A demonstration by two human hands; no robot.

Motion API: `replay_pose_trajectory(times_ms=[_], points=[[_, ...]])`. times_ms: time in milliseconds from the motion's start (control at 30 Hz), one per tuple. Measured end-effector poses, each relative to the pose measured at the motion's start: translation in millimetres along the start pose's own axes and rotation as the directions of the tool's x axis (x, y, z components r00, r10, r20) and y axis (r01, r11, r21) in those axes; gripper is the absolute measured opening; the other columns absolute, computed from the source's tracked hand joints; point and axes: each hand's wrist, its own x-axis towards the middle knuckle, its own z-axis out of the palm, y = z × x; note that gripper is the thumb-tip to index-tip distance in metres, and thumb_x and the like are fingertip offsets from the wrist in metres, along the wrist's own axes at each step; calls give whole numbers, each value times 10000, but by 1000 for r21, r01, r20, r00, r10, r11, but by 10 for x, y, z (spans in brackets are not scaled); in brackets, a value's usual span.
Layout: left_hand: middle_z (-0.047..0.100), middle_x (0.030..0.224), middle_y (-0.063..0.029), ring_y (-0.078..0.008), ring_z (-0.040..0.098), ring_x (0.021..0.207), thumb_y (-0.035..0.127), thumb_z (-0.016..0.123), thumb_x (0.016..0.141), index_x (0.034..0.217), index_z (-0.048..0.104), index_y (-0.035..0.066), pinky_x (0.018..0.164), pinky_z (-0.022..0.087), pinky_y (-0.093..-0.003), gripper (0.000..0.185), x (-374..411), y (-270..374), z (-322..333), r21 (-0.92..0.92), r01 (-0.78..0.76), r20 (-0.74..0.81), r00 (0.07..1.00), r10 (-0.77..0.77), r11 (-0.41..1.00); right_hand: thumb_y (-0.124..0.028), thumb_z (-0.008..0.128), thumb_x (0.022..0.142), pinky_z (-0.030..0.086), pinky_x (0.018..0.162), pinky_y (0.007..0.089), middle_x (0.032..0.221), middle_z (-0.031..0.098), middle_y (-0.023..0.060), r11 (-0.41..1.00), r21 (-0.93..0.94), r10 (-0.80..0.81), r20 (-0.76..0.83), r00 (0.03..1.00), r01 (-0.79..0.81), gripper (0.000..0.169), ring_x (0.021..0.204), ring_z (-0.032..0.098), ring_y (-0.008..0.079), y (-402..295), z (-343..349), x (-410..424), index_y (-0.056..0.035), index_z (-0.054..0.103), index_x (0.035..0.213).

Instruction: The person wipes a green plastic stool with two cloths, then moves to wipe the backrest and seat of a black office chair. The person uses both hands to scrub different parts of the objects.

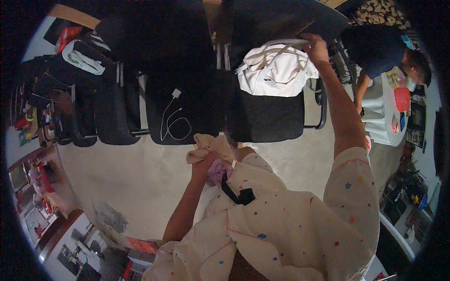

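My left hand (pixel 205 161) is closed around a bunched beige cloth (pixel 211 145), close to my body, with a purple patterned fabric (pixel 219 172) beside it. My right hand (pixel 316 49) reaches out to a white fabric bag (pixel 274 73) on a black chair seat (pixel 267 116) and is at its strap; whether the fingers are closed on the strap cannot be told. A white charger with its cable (pixel 177 93) lies loosely coiled on the black seat to the left of the bag. A black strap (pixel 246 196) hangs over my patterned clothing.
More black chairs (pixel 116 123) stand in a row to the left, one with a pale cloth (pixel 82 59) over it. On the right a person in dark clothing (pixel 372 49) leans beside a round table with a white tablecloth (pixel 376 102), which holds a red item (pixel 402 99).
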Motion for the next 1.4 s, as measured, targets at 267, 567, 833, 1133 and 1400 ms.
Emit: replay_pose_trajectory(times_ms=[267,567,833,1133,1400], points=[[717,1102,-61,-216,683,1010,308,749,940,1193,679,68,859,563,-376,356,260,-509,-587,60,-96,83,992,91,994,-55,741,820,383,1102,531,1393,547,220,988,-2,-149,-224,963,152,564,1318,466,434,-1646,337,-1037,-37,578,1360],[715,1109,-44,-150,665,1002,239,731,953,1103,707,11,838,558,-321,274,337,-528,-1886,-9,-5,31,1000,5,1000,-72,770,786,495,1084,496,1603,377,178,930,358,-298,592,749,87,845,1354,500,417,-4027,2499,-2700,-162,434,1556],[697,1131,-77,-206,676,1021,166,701,993,1203,667,5,889,570,-349,267,502,-772,-3090,-212,371,-35,922,-387,904,-52,580,908,624,781,423,1540,476,153,944,241,-319,496,808,225,596,968,722,341,-5158,3987,-2073,-147,506,1492],[689,1052,-37,-123,660,876,137,701,990,1121,673,17,740,564,-291,180,790,-788,-3066,103,-22,117,993,10,994,-129,635,885,626,718,448,1140,640,104,973,-72,-160,481,862,220,255,924,733,295,-4475,4318,-2981,-128,664,1138],[676,1028,-26,-106,641,896,163,746,959,1056,666,53,728,549,-298,167,985,-610,-2659,7,153,128,980,-152,988,-141,669,876,584,866,510,1132,675,188,952,150,51,784,619,-267,315,1009,699,414,-4323,3984,-2738,-93,631,1185]])
